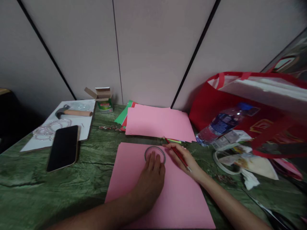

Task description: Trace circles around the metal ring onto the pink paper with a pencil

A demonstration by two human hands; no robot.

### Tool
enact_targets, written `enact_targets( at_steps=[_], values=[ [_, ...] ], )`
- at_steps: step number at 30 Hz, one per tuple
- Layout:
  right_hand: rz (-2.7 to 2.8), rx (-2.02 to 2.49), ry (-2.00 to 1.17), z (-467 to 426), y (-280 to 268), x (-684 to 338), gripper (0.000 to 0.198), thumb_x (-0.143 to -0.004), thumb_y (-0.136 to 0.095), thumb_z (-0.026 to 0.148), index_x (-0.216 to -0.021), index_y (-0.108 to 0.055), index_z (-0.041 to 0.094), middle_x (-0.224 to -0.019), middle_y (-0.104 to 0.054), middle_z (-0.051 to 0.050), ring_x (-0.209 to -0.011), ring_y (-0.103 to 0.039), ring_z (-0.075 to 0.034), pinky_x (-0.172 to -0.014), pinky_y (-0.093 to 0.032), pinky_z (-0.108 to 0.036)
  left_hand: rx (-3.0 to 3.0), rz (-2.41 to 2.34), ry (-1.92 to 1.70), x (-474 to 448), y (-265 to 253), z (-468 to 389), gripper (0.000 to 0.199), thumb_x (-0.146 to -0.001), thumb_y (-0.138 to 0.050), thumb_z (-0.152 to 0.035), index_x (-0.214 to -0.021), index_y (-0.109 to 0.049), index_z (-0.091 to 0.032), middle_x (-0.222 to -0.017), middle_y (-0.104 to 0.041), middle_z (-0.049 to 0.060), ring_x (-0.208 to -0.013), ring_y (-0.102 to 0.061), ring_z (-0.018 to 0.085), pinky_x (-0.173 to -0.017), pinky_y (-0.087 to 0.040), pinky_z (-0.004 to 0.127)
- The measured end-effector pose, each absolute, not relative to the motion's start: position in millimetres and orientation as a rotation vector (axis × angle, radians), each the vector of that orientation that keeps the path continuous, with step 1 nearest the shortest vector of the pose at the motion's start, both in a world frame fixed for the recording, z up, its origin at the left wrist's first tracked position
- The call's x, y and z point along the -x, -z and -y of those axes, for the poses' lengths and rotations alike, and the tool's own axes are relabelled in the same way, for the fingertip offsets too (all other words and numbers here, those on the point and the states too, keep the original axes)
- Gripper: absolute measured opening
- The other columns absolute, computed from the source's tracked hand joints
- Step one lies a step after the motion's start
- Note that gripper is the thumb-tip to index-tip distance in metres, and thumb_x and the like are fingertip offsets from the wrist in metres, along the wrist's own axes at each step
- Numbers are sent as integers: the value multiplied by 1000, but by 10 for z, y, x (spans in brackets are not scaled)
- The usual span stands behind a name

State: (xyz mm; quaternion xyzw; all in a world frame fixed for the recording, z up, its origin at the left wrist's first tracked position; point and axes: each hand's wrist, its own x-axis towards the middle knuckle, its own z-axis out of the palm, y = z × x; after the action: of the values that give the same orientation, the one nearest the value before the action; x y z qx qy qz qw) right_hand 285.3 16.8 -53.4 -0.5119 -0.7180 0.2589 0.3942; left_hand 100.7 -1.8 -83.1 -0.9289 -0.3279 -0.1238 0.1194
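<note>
Pink rectangular paper (181, 206) bears one grey ring (154, 147), left hand (151, 182) over part, fingers parted. Right hand (188, 163): fingers clamped on one red pencil (179, 156). Left of paper: one black phone (63, 148).

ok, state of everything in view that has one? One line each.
Ring: lying on the front pink paper, left fingers across it
Pencil: held in right fingers
Front pink paper: flat
Phone: face up, screen dark
Box: flaps open
Bottle: capped
Bag: open at top
Hammer: lying down
Scissors: partly out of frame, open or shut unclear
</note>
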Motion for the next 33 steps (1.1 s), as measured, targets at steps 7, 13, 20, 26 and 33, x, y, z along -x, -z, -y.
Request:
enact_targets(
  at_steps=[7, 13, 20, 26, 33],
  values=[
    [1746, 1286, -757, -255, 659, -2764, 22, -87, -52, 34, -101, -57, 19, -87, -66, -5, -75, -63, -17, -69, -50, -26, 2755, 998, 349, -1085, 782, -116, 42, -82, -46, -14, -123, -48, -7, -129, -48, 24, -123, -42, 38, -98, -32, 58],
    [1713, 1259, -788, -258, 645, -2687, 23, -88, -48, 36, -99, -59, 19, -89, -66, -6, -76, -64, -17, -74, -50, -29, 2741, 1053, 342, -1069, 802, -133, 41, -82, -44, -12, -123, -48, -10, -129, -48, 22, -124, -42, 37, -99, -31, 58],
    [1494, 1218, -842, -471, 469, -2707, 33, -87, -51, 46, -104, -62, 20, -91, -69, -7, -91, -64, -21, -86, -50, -37, 2739, 1077, 373, -1074, 832, -130, 41, -81, -43, -8, -121, -46, -9, -128, -47, 23, -124, -41, 37, -100, -31, 58],
    [1211, 1161, -1121, -802, 418, -2523, 45, -77, -54, 61, -88, -56, 18, -69, -64, -2, -65, -66, -18, -63, -58, -35, 2771, 1094, 403, -1078, 871, -136, 42, -80, -44, -8, -122, -46, -9, -127, -48, 23, -125, -40, 37, -101, -29, 58],
    [1234, 1131, -1290, -961, 557, -2275, 34, -78, -59, 49, -87, -38, 23, -71, -65, 3, -55, -64, -12, -55, -55, -29, 2734, 1127, 431, -1079, 895, -143, 40, -81, -46, -14, -121, -49, -11, -125, -51, 19, -123, -42, 36, -101, -30, 56]
  ],
)
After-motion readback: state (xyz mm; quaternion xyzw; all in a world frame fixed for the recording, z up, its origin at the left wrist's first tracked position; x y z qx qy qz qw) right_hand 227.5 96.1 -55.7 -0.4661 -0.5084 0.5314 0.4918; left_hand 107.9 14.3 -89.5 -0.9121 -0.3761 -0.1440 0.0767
